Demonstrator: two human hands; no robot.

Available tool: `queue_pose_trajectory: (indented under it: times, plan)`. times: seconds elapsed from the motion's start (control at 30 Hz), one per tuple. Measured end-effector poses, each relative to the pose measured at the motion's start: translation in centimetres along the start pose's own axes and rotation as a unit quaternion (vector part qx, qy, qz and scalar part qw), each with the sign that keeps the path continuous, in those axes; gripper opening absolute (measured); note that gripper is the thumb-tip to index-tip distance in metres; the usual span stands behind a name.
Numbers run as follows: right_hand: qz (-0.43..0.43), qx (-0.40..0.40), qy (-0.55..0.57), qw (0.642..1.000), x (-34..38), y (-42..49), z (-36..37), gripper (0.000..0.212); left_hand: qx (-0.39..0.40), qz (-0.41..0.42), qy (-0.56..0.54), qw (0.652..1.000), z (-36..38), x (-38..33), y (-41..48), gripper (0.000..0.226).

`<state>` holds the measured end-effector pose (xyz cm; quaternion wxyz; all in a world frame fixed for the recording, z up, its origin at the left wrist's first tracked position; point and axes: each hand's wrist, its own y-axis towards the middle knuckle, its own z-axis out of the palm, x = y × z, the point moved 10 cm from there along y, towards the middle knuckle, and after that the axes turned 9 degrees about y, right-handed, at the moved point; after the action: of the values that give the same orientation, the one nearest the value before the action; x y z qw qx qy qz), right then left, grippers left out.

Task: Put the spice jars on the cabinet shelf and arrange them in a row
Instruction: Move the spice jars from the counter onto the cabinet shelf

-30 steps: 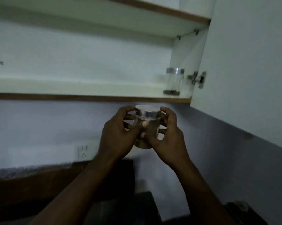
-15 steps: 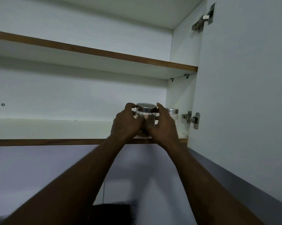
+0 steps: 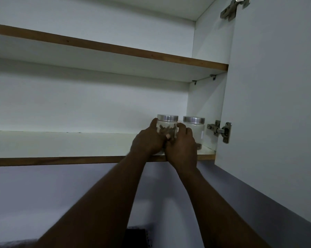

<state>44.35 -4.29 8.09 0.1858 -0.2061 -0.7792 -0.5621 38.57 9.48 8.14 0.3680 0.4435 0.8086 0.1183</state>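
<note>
A clear spice jar (image 3: 167, 128) with a silver lid and brown pieces inside stands on the lower cabinet shelf (image 3: 61, 144), near its right end. My left hand (image 3: 148, 141) grips its left side and my right hand (image 3: 182, 145) grips its right side; the jar's lower half is hidden behind my fingers. A second clear jar (image 3: 195, 130) with a silver lid stands just to the right, close to the cabinet's side wall, partly covered by my right hand.
The open white cabinet door (image 3: 276, 104) hangs at the right on a metal hinge (image 3: 221, 130). An upper shelf (image 3: 115, 49) runs above. The lower shelf stretches bare to the left. Below is a grey wall.
Both hands carried the jar up from below the shelf and onto it, beside the second jar. The view tilted upward.
</note>
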Motion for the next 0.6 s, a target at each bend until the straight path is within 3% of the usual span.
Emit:
queue_pose_trajectory:
  times: [0.17,0.3,0.47,0.6]
  plan:
    - [0.014,-0.03,0.012,0.999,-0.1,-0.4,-0.5,0.067,0.084,0.003,0.015,0.996,1.6,0.0,0.7,0.089]
    - [0.011,-0.063,0.009,0.998,0.4,-1.0,-1.3,0.054,0.123,-0.008,0.017,0.992,2.1,0.1,-0.1,0.092]
    - [-0.001,-0.02,0.012,1.0,1.3,-1.2,-1.5,0.036,0.073,-0.012,0.087,0.993,-0.3,0.2,-2.0,0.099]
    - [-0.018,0.001,0.052,0.998,2.5,-3.7,-2.0,0.027,-0.023,0.019,0.141,0.99,-3.1,-0.2,-6.8,0.083]
